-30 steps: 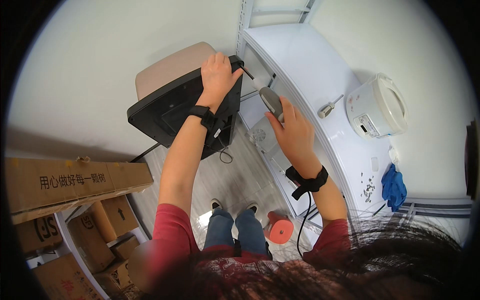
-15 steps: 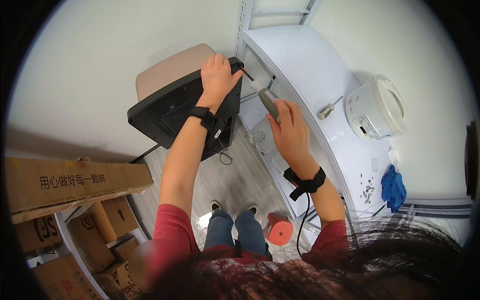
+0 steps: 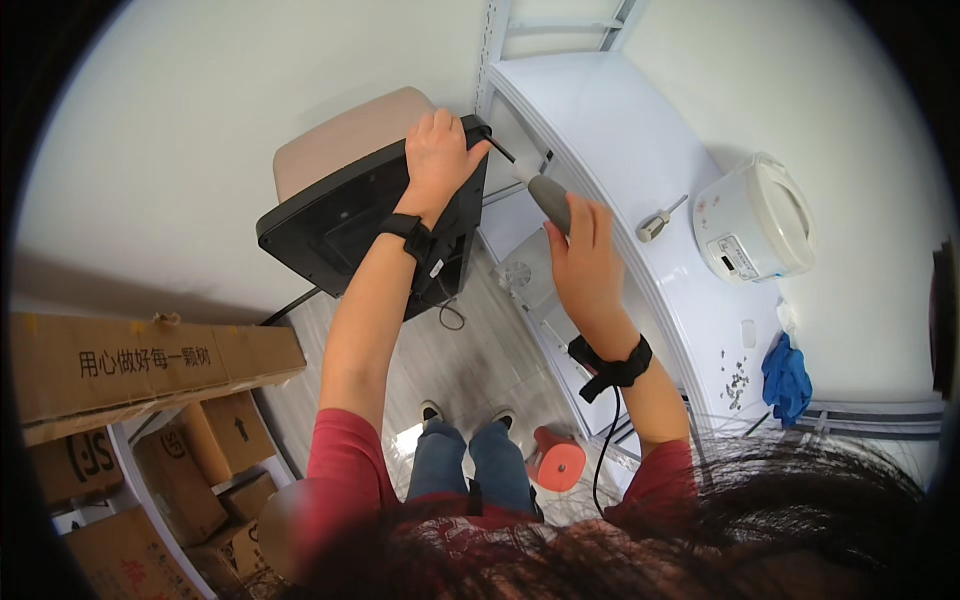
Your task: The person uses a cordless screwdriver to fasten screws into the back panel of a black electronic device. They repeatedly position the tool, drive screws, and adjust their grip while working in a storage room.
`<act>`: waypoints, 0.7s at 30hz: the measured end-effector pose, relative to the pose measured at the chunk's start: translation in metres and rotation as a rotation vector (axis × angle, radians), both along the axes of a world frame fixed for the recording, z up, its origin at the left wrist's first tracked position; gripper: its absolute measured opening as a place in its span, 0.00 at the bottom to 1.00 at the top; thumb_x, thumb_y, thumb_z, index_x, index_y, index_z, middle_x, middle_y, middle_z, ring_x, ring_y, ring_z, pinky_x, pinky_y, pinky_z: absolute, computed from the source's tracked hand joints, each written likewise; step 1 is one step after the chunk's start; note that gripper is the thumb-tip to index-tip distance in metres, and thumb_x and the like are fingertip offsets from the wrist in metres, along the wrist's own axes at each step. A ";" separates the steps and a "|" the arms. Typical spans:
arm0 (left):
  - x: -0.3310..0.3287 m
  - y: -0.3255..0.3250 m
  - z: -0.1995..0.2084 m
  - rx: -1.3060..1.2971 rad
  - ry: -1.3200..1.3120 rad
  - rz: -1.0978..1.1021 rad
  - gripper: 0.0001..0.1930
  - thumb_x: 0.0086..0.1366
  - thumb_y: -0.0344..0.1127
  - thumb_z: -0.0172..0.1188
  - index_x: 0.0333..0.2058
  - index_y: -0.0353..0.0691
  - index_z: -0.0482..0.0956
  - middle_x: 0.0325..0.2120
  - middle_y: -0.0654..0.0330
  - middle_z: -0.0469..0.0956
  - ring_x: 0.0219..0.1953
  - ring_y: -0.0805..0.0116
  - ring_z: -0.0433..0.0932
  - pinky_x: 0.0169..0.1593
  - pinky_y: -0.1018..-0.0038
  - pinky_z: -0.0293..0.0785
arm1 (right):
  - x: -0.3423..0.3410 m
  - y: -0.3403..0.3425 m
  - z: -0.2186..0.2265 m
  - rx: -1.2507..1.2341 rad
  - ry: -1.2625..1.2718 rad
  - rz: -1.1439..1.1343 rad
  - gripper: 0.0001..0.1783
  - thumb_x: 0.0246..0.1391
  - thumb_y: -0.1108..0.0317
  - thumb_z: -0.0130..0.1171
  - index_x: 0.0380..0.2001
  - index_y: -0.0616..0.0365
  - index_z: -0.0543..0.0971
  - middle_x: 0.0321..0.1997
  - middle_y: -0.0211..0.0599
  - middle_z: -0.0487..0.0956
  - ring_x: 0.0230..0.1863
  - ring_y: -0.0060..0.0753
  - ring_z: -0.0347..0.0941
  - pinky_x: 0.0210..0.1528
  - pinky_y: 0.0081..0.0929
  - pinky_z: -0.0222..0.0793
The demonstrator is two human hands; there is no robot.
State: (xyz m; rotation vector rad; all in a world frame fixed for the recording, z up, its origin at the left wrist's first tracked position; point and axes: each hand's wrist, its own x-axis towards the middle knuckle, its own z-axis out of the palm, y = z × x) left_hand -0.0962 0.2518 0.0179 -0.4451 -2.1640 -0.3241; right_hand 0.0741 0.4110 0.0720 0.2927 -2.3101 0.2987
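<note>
A dark, hollow-backed panel (image 3: 345, 232) with a beige box-like part (image 3: 350, 140) behind it stands tilted at the far centre; its exact kind I cannot tell. My left hand (image 3: 436, 160) grips the panel's upper edge, fingers curled over the rim and thumb toward the right corner. In my right hand (image 3: 588, 262) is a grey-handled screwdriver (image 3: 546, 197), held by the rear of its handle. Its dark shaft slants up and left to that corner, beside my left thumb. Whether the tip sits in a screw is too small to make out.
On the white table (image 3: 640, 110) to the right are a second screwdriver (image 3: 655, 224), a white rice cooker (image 3: 750, 220), scattered screws (image 3: 735, 380) and a blue cloth-like bundle (image 3: 787, 380). A red stool (image 3: 558, 462) stands by my feet. Cardboard boxes (image 3: 160, 362) fill the left.
My right hand has shifted slightly right, and the screwdriver's handle has swung a little with it. My left hand stays on the panel's edge, which has moved very slightly right.
</note>
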 end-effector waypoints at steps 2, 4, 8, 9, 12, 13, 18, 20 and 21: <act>0.000 -0.001 -0.001 -0.004 -0.013 0.004 0.21 0.41 0.52 0.69 0.21 0.38 0.76 0.23 0.62 0.68 0.29 0.62 0.70 0.31 0.69 0.65 | -0.002 -0.003 0.002 -0.062 -0.025 -0.039 0.20 0.51 0.59 0.62 0.39 0.62 0.70 0.36 0.39 0.72 0.20 0.36 0.72 0.16 0.26 0.65; 0.001 0.000 0.001 -0.014 0.003 0.010 0.22 0.41 0.53 0.69 0.21 0.38 0.76 0.23 0.62 0.68 0.30 0.63 0.70 0.31 0.69 0.65 | -0.004 -0.002 0.002 -0.096 -0.062 -0.064 0.20 0.51 0.57 0.62 0.36 0.61 0.70 0.32 0.38 0.73 0.17 0.37 0.71 0.14 0.27 0.63; 0.000 0.004 0.003 0.019 -0.004 0.025 0.23 0.41 0.54 0.69 0.20 0.38 0.76 0.23 0.62 0.67 0.30 0.63 0.70 0.31 0.68 0.65 | -0.002 -0.006 0.009 -0.108 -0.196 -0.153 0.21 0.52 0.53 0.61 0.35 0.60 0.70 0.28 0.39 0.74 0.17 0.39 0.70 0.15 0.30 0.62; 0.000 0.003 0.002 0.010 -0.010 0.028 0.23 0.41 0.55 0.69 0.20 0.38 0.76 0.23 0.62 0.67 0.30 0.63 0.70 0.31 0.68 0.65 | 0.001 -0.008 0.015 -0.135 -0.325 -0.166 0.22 0.52 0.53 0.61 0.37 0.61 0.70 0.30 0.41 0.75 0.20 0.41 0.72 0.17 0.32 0.64; 0.001 0.000 0.000 -0.007 -0.023 0.028 0.23 0.41 0.55 0.69 0.20 0.38 0.76 0.23 0.62 0.67 0.30 0.63 0.70 0.31 0.69 0.65 | 0.008 -0.005 0.010 -0.149 -0.272 -0.051 0.23 0.51 0.54 0.61 0.41 0.61 0.70 0.33 0.42 0.76 0.22 0.41 0.73 0.19 0.33 0.65; 0.001 0.000 0.001 -0.008 -0.024 0.023 0.23 0.41 0.55 0.69 0.21 0.38 0.76 0.22 0.62 0.67 0.30 0.63 0.70 0.31 0.69 0.65 | 0.009 -0.002 0.007 -0.140 -0.180 0.011 0.24 0.51 0.54 0.62 0.42 0.61 0.70 0.34 0.41 0.76 0.21 0.41 0.73 0.19 0.33 0.65; 0.000 0.001 0.001 0.003 0.038 0.001 0.24 0.42 0.56 0.68 0.18 0.38 0.73 0.20 0.60 0.67 0.27 0.60 0.70 0.29 0.67 0.67 | 0.004 0.004 -0.005 0.078 -0.035 -0.043 0.25 0.49 0.53 0.63 0.40 0.61 0.69 0.32 0.38 0.74 0.18 0.35 0.72 0.14 0.28 0.63; -0.001 0.001 0.001 -0.013 0.036 0.007 0.24 0.42 0.56 0.68 0.19 0.38 0.73 0.21 0.61 0.67 0.27 0.61 0.70 0.30 0.67 0.67 | 0.005 0.004 -0.006 0.025 -0.170 -0.103 0.25 0.49 0.53 0.62 0.40 0.61 0.69 0.32 0.39 0.74 0.18 0.35 0.72 0.14 0.29 0.63; 0.000 0.001 0.001 -0.007 0.033 0.010 0.24 0.42 0.55 0.68 0.19 0.38 0.73 0.21 0.61 0.67 0.27 0.61 0.70 0.30 0.68 0.67 | 0.005 0.004 -0.005 -0.022 -0.254 -0.127 0.25 0.49 0.52 0.62 0.40 0.61 0.69 0.33 0.39 0.74 0.18 0.35 0.72 0.15 0.29 0.63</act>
